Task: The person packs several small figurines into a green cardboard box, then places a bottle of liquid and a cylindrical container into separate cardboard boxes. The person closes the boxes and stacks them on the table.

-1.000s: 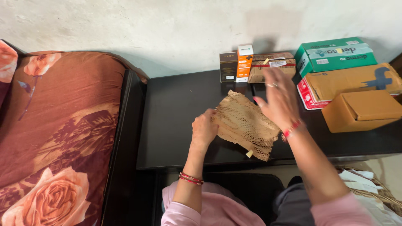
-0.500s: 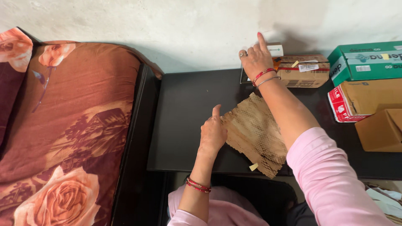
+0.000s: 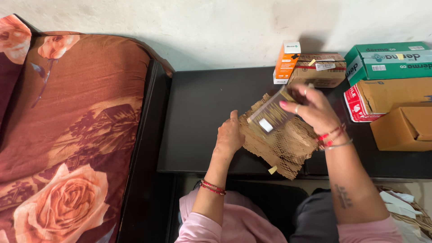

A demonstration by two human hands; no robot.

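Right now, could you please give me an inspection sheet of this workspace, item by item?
Surface: black low table, bare on its left part.
Job's things: brown honeycomb paper wrap lying on the table; small dark flat box, blurred, held above it.
Clutter: orange upright carton, taped brown cardboard box, green cardboard box and plain brown cardboard boxes along the back and right.
Hands: left hand presses the wrap's left edge; right hand grips the dark box.
Cables: nothing seen.
Surroundings: brown rose-patterned cushion to the left, pale wall behind, woven basket at lower right.
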